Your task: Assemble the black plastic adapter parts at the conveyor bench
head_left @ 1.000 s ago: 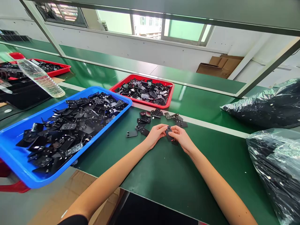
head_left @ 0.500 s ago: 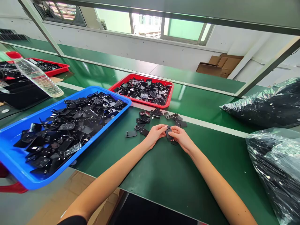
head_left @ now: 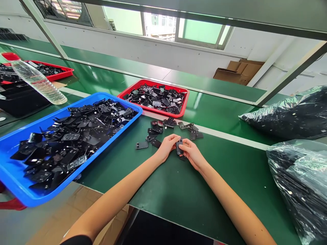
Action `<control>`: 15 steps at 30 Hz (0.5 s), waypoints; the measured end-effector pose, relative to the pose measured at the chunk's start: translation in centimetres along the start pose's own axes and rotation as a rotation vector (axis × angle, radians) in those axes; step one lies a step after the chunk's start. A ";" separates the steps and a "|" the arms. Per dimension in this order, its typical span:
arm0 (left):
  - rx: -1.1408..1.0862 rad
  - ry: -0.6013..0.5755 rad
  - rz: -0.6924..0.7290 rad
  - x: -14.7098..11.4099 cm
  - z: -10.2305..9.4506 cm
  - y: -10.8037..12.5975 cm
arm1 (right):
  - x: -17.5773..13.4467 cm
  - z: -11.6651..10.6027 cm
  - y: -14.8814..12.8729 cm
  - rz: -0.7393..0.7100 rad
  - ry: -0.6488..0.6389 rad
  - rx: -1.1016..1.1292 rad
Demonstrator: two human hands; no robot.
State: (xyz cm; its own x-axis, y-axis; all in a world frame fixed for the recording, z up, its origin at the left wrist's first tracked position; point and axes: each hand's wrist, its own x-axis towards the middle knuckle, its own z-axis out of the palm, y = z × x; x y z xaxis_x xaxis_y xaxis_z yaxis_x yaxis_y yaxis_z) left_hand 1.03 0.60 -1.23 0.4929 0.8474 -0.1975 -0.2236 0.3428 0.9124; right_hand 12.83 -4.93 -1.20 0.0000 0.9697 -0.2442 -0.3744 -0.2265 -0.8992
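Between my two hands is a small flat black plate, held just over the green table. My left hand pinches its upper left edge with the fingertips. From the other side my right hand grips it, thumb laid across its face. Below the plate, partly hidden by it and my right fingers, another dark piece shows. Loose black pieces lie just behind my left hand, and a second small group lies behind my right hand.
A blue tray heaped with black pieces stands at left, overhanging the table edge. Behind is a red tray of similar parts. Plastic bags of black pieces sit at right. A water bottle leans at far left. A shelf hangs overhead.
Both hands and the black plate have shifted slightly left and down. The plate now stands more upright, facing me. The view has turned a little.
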 end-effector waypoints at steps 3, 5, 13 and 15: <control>-0.008 -0.005 0.004 0.0 0.0 0.0 | 0.0 0.0 0.0 -0.001 0.007 0.011; -0.019 -0.007 0.011 0.1 -0.1 0.0 | 0.1 -0.1 -0.1 -0.003 0.021 0.012; -0.085 -0.022 0.022 0.5 -0.2 -0.4 | 0.7 -1.4 -0.6 -0.005 0.089 -0.042; -0.096 -0.022 0.011 0.4 -0.2 -0.4 | 0.7 -1.6 -0.7 -0.013 0.105 -0.057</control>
State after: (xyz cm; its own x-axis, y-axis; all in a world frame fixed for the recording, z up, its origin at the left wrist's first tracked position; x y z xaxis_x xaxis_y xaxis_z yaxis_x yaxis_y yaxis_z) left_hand 1.17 0.92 -1.76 0.5082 0.8425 -0.1789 -0.3078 0.3717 0.8758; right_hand 14.57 -4.20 -1.36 0.1024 0.9585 -0.2661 -0.3207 -0.2214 -0.9209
